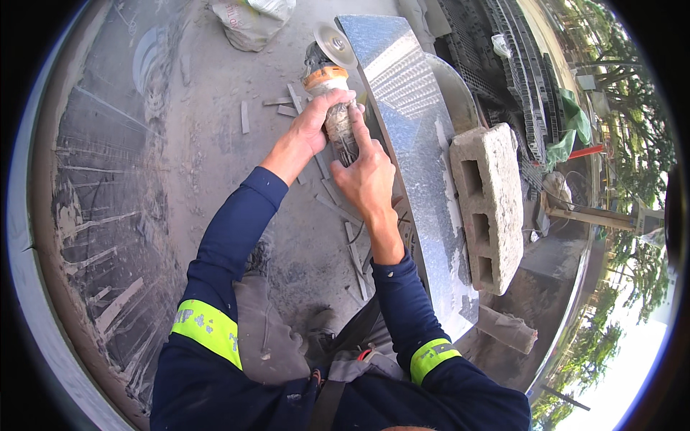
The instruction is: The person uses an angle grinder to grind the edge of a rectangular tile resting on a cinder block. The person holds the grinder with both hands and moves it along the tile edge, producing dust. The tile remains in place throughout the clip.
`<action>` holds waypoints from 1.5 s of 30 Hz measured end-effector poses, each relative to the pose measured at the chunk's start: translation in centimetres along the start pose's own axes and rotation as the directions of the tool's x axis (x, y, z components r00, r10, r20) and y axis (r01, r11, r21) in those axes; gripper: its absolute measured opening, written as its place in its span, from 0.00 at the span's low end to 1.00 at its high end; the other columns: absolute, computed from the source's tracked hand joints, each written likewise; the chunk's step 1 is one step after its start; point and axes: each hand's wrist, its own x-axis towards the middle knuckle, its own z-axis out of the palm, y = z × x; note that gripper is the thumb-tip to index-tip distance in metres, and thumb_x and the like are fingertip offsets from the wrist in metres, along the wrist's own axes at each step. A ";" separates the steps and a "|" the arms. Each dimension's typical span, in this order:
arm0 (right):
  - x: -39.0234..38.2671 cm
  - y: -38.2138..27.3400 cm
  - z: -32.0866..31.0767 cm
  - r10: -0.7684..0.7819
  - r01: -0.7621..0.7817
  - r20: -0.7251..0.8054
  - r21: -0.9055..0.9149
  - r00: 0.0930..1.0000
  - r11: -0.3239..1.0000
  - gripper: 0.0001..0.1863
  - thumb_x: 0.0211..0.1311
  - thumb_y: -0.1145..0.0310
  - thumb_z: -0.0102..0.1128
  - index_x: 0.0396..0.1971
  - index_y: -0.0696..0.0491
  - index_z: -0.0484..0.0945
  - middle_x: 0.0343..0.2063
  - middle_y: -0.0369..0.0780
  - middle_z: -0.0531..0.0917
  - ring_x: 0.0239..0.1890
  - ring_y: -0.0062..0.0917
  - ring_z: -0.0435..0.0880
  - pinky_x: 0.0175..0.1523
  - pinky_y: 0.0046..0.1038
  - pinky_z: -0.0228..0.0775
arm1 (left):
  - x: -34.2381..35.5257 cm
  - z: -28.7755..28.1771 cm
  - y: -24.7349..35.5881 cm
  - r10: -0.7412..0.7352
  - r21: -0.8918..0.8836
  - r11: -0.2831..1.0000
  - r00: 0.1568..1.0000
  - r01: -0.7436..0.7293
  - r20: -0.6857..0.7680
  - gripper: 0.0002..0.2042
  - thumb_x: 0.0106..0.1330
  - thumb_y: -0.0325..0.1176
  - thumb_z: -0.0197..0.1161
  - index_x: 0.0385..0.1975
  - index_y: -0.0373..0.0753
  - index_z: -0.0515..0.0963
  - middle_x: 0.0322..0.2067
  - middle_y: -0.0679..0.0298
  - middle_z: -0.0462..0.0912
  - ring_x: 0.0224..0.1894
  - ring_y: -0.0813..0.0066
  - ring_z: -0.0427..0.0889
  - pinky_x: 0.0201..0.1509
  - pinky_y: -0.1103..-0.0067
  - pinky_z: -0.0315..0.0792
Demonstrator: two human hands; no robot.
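Both my hands are closed around an angle grinder point(338, 123) with an orange collar and a dusty, worn body. Its round disc point(336, 44) is at the far end, beside the far left corner of a grey stone slab point(413, 136); whether it touches the edge I cannot tell. My left hand point(314, 123) wraps the body just behind the collar. Farther back, my right hand point(365, 171) grips the handle, with the index finger stretched along it. The slab's top is partly pale with dust and reflects light.
A concrete block point(490, 208) with hollow cells rests on the slab's right side. Thin offcut strips point(353, 262) litter the dusty floor. A white sack point(253, 21) lies at the far left. Stacked dark plastic grids point(496, 65) and green cloth point(571, 126) are at the right.
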 end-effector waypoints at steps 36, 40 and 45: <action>1.4 -0.7 -0.7 0.004 0.002 0.072 -0.076 0.997 0.997 0.52 0.47 0.73 0.66 0.79 0.41 0.62 0.41 0.54 0.85 0.44 0.53 0.87 0.52 0.48 0.80 | 1.2 0.8 0.6 0.063 0.025 0.998 0.995 -0.061 -0.084 0.17 0.60 0.35 0.75 0.44 0.41 0.76 0.36 0.65 0.84 0.39 0.70 0.88 0.45 0.69 0.84; 3.6 -0.5 0.2 -0.025 0.031 0.058 -0.101 0.998 0.994 0.53 0.47 0.73 0.67 0.79 0.41 0.61 0.40 0.57 0.85 0.44 0.55 0.88 0.52 0.50 0.80 | 3.4 -0.1 1.7 0.088 0.044 0.995 0.992 -0.084 -0.094 0.19 0.61 0.36 0.75 0.47 0.39 0.76 0.37 0.63 0.82 0.41 0.66 0.88 0.44 0.67 0.86; 5.3 -0.8 0.9 -0.024 0.028 0.041 -0.112 0.999 0.993 0.53 0.46 0.74 0.67 0.79 0.40 0.61 0.37 0.58 0.86 0.43 0.56 0.88 0.52 0.49 0.80 | 5.0 -0.9 3.3 0.014 0.056 0.998 0.999 -0.012 -0.051 0.19 0.61 0.36 0.75 0.47 0.39 0.75 0.38 0.62 0.82 0.41 0.64 0.88 0.43 0.66 0.86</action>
